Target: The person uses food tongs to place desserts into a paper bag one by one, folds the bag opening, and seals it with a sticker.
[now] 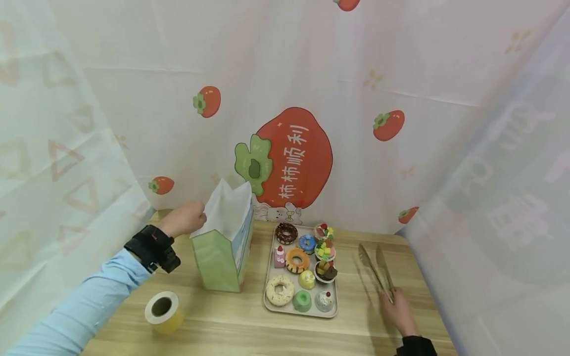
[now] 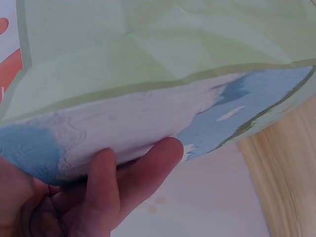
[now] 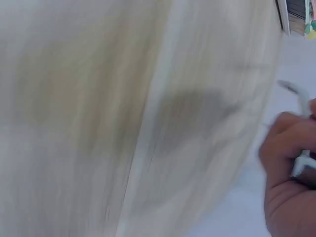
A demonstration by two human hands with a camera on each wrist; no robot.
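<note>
Dessert tray (image 1: 273, 273) between paper bag (image 1: 220, 257) and tongs (image 1: 366, 256), yellow roll (image 1: 171, 320) nearby

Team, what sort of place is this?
Probably a mock bakery counter staged in a booth: a grey rectangular tray of toy-like donuts and cakes, long metal tongs, and white persimmon-print curtains around the light wood-grain table.

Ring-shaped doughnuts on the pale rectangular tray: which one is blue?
The small blue doughnut, right of the dark-brown doughnut. It alone is blue; the striped orange doughnut and speckled cream doughnut look bigger.
</note>
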